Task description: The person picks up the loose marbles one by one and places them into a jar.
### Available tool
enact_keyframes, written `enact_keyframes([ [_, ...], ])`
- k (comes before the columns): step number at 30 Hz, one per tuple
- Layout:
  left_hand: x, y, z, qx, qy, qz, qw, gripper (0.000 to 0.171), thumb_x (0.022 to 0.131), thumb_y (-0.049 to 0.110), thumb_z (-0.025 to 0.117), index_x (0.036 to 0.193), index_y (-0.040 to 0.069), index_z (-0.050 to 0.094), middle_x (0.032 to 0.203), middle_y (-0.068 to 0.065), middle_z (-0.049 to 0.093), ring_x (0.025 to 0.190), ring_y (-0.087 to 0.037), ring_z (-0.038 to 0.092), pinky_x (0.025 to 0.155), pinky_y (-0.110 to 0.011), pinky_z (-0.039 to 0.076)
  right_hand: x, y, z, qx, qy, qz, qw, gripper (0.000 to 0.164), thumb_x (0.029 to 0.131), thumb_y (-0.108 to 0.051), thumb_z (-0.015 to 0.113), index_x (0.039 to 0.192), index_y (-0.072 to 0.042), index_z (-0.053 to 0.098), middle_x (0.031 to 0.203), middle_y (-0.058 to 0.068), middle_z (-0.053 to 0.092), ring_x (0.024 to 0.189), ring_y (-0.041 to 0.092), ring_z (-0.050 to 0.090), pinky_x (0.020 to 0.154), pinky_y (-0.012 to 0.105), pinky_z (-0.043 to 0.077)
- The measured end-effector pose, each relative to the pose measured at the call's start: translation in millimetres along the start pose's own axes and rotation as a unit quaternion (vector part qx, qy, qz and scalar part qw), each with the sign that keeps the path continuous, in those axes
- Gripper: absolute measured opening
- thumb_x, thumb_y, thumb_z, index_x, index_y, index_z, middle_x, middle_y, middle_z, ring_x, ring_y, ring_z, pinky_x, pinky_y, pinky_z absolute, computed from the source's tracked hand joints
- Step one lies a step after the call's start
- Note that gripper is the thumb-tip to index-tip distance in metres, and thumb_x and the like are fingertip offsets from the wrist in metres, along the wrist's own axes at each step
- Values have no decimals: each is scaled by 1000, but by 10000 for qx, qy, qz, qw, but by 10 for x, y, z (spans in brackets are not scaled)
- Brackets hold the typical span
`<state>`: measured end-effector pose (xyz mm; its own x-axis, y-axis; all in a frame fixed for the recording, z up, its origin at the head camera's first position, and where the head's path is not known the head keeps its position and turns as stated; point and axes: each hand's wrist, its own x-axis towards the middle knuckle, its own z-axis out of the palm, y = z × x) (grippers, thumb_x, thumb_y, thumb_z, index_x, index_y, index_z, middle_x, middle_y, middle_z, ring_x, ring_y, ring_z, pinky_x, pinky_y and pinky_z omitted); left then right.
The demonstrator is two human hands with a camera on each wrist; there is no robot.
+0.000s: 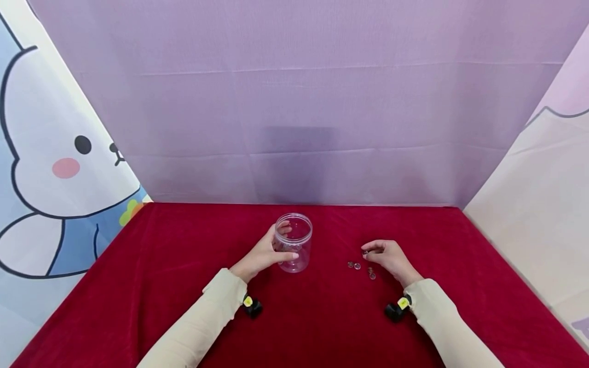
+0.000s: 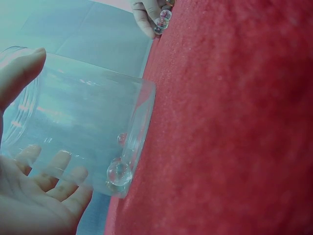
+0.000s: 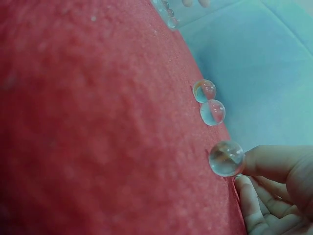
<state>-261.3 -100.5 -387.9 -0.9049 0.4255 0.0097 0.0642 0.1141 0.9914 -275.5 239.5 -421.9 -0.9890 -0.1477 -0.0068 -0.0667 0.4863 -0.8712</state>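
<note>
My left hand (image 1: pixel 264 253) grips a clear plastic jar (image 1: pixel 301 253) around its side, thumb in front and fingers behind. The jar has no lid and stands upright on the red cloth. Several glass marbles (image 2: pixel 119 173) lie at its bottom in the left wrist view. To the right, my right hand (image 1: pixel 388 257) pinches a marble (image 1: pixel 365 252) at the fingertips, low over the cloth. Loose marbles (image 1: pixel 357 266) lie just left of and below this hand. In the right wrist view, a near marble (image 3: pixel 227 158) overlaps the thumb and partly hides the fingertips.
A red cloth (image 1: pixel 184 306) covers the table. Behind it hangs a pale purple backdrop (image 1: pixel 294 102), with a cartoon-printed panel (image 1: pixel 46 194) on the left and a pale panel (image 1: pixel 543 204) on the right. Each wrist carries a small black camera (image 1: pixel 394 312).
</note>
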Motion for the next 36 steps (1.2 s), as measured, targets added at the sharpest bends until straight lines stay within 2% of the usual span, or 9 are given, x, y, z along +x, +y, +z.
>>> enact_keyframes([
  [12, 7, 1, -2, -9, 4, -11, 10000, 86, 80, 9, 74, 147, 14, 20, 148, -11, 31, 138, -34, 25, 108, -49, 31, 2, 24, 4, -228, 55, -35, 9997, 25, 81, -2, 70, 104, 5, 67, 92, 13, 70, 78, 11, 62, 66, 21, 48],
  [21, -12, -1, -1, 54, 36, 3, 10000, 84, 81, 5, 71, 148, 10, 19, 147, -12, 31, 138, -36, 26, 107, -49, 32, -2, 33, 14, -158, 91, -21, 9998, 25, 81, -2, 71, 104, 6, 67, 92, 14, 70, 77, 9, 62, 66, 21, 49],
  [36, -25, -8, -8, 41, 40, -23, 10000, 82, 81, 5, 71, 146, 13, 22, 148, -14, 30, 137, -35, 27, 107, -48, 32, -10, 41, 20, 79, 63, 22, 9999, 24, 84, -2, 66, 106, 6, 66, 92, 12, 70, 80, 10, 64, 69, 21, 50],
])
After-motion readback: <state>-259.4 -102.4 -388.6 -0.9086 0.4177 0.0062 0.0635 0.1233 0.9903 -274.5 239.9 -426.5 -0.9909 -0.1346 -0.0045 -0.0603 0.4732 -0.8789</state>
